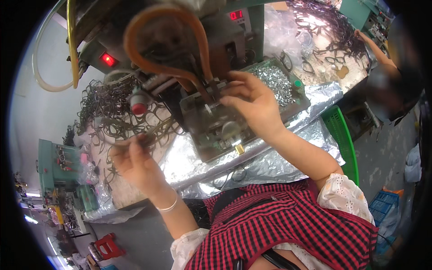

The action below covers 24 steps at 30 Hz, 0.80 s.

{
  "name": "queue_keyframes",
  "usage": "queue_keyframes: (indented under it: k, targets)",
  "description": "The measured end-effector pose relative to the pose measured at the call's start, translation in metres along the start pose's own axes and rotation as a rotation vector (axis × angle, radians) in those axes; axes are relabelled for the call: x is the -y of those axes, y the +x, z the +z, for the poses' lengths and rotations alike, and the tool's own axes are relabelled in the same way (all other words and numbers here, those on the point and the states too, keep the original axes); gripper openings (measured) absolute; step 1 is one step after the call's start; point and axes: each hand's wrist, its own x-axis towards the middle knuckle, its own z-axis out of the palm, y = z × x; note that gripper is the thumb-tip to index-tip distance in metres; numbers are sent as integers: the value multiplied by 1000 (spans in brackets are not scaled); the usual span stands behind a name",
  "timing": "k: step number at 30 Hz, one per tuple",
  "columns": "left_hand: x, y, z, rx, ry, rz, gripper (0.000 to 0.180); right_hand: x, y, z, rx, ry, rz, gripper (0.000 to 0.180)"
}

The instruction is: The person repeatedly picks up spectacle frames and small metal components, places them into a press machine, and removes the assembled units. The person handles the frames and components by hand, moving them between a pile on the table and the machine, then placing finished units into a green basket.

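Note:
My right hand (257, 105) reaches to the work point of a bench machine (245, 31). Its thumb and fingers are bent together beside the metal jaws (212, 92), below a thick orange-brown looped tube (130, 38). Whatever those fingers hold is too small or hidden to make out. Left of the machine, my left hand (137, 164) pinches a blurred, thin dark eyeglass frame (105, 135) over the bench. Small shiny metal pieces (275, 83) fill a tray just beyond my right hand.
Heaped eyeglass frames (105, 101) lie left of the machine, and more (335, 38) at far right. A red push button (138, 109) juts out between my hands. Foil (184, 159) covers the bench's front edge. A green basket (348, 148) stands at right; another person's arm (375, 47) shows beyond.

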Motion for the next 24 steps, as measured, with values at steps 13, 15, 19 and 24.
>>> queue_keyframes:
  k: [13,15,19,24]
  targets:
    - [-16,-39,81,329,168,67,38,0,3,-63,-77,-1143,-417,28]
    - [-8,-39,86,385,215,103,37,-28,2,-99,-263,-1465,-309,20]
    - [-6,-35,80,506,246,147,34,-45,3,-116,-228,-1344,-427,7]
    - [-5,-36,81,529,309,197,34,-35,11,-114,-326,-1134,-400,8]
